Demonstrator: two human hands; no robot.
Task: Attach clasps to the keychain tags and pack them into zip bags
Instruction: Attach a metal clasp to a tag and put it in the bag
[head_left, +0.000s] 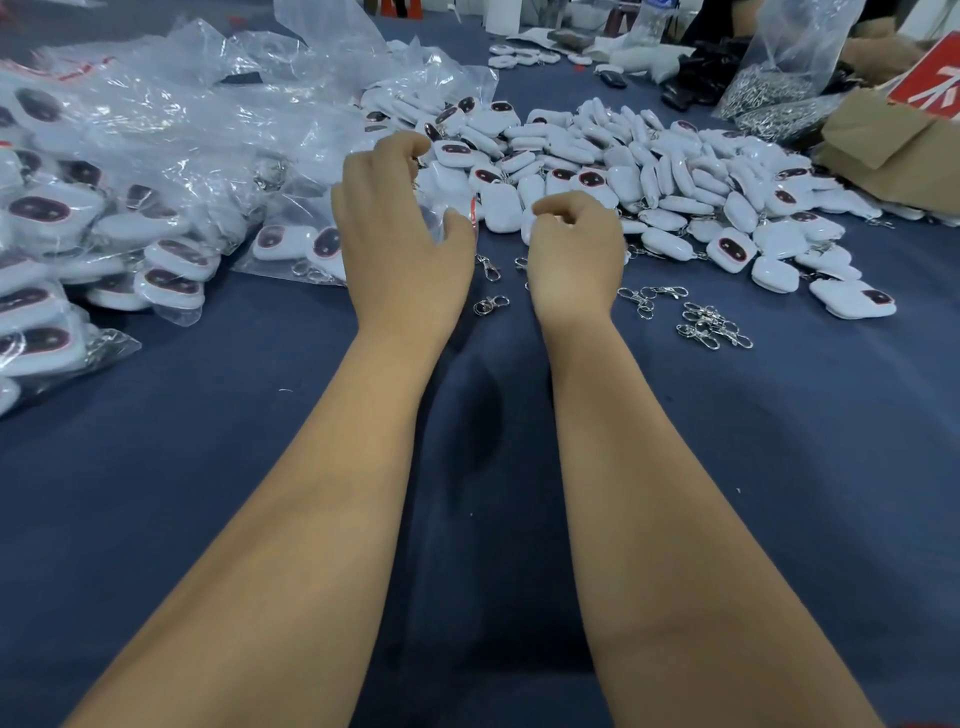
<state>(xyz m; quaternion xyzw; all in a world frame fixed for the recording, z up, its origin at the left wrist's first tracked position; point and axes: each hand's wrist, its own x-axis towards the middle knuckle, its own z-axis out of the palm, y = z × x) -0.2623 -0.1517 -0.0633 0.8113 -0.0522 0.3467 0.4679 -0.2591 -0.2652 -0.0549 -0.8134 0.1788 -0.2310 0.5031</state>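
Across the blue cloth (208, 493) in front of you, a heap of packed zip bags (104, 208) fills the left side, and a brown paper bag (893, 156) sits at the far right beside a clear sack of metal clasps (774, 88). Loose clasps (711, 325) lie scattered just right of your right wrist, a few more between your wrists.

Your left hand (400, 228) is half spread, fingers bent, thumb and fingers around a clear zip bag (447, 213) at the edge of the heap. Your right hand (574, 244) is curled tight, fingertips pinched together (what they pinch is hidden behind the knuckles, so I cannot tell).

The keychain tags (675, 182) lie piled just beyond both hands: white, rounded, cushion-like, some showing a dark oval face with a red rim.
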